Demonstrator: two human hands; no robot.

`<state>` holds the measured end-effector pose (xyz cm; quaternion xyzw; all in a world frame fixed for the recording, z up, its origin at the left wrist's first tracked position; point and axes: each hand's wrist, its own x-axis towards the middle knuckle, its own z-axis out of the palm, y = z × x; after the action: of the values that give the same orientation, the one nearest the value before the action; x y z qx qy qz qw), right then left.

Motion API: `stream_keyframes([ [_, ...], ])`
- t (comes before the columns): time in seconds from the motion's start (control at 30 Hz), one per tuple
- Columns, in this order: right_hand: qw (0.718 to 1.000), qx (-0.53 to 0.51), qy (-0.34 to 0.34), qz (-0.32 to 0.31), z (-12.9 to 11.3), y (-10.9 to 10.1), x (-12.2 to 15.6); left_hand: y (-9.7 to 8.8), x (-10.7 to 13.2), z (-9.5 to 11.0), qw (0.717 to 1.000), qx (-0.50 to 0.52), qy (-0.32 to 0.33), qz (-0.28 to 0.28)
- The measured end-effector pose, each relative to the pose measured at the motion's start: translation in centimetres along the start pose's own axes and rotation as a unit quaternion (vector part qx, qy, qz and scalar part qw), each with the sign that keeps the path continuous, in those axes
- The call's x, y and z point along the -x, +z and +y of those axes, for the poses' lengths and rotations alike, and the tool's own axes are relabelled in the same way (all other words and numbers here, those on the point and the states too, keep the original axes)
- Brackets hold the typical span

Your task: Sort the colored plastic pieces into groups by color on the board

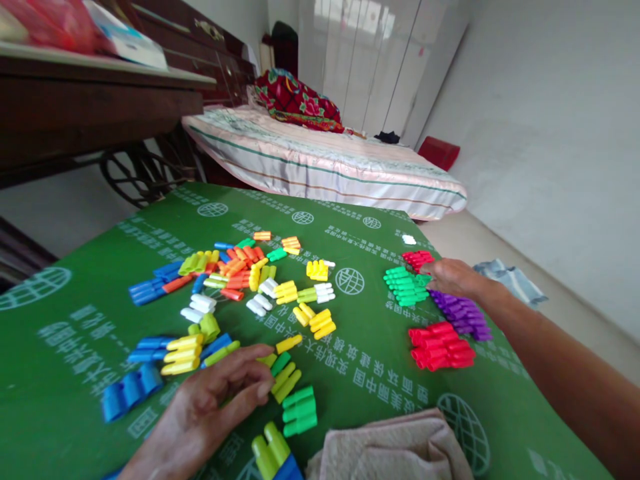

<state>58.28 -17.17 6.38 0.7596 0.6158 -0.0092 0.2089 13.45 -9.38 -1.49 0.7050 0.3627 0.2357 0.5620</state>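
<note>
Bullet-shaped plastic building blocks in several colours are spread over a green printed board. My left hand (pixel 215 400) is low over the near part, its fingers bent and the thumb apart from them. Lime blocks (pixel 287 384) and a yellow block (pixel 289 343) lie right at its fingertips. My right hand (pixel 450 276) reaches to the right side, fingers closed at the edge of a cluster of green blocks (pixel 404 285); its fingertips are partly hidden. Around it lie purple blocks (pixel 463 315), a near red cluster (pixel 441 347) and a farther red cluster (pixel 416 259).
A mixed heap of orange blocks (pixel 240 263), with blue, yellow and white ones, covers the board's left middle. A folded beige cloth (pixel 385 450) lies at the near edge. Beyond the board (pixel 350 227) stand a bed (pixel 320 160) and, left, a dark wooden table (pixel 90 100).
</note>
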Motion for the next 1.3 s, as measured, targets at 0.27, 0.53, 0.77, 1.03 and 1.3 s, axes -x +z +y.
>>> stream_keyframes([
  [0.27,1.000,-0.006,0.022,-0.018,-0.7,-0.1,-0.8,-0.1,-0.2,-0.1,1.000,-0.004,-0.010,-0.002],
  [0.53,0.999,-0.019,-0.005,-0.031,-1.0,-0.5,-1.0,0.0,-0.1,0.7,1.000,-0.008,-0.021,-0.005],
  [0.77,1.000,-0.019,-0.017,-0.014,-1.1,-0.7,-0.9,-0.1,0.0,0.4,1.000,-0.010,-0.028,0.004],
  [1.03,0.999,-0.036,0.004,0.006,-0.4,-0.3,-0.6,0.6,0.1,2.0,0.998,0.009,-0.046,0.028],
  [1.3,0.993,-0.093,0.012,0.078,-3.8,-2.0,1.2,0.5,0.3,1.9,1.000,0.023,-0.021,0.005],
])
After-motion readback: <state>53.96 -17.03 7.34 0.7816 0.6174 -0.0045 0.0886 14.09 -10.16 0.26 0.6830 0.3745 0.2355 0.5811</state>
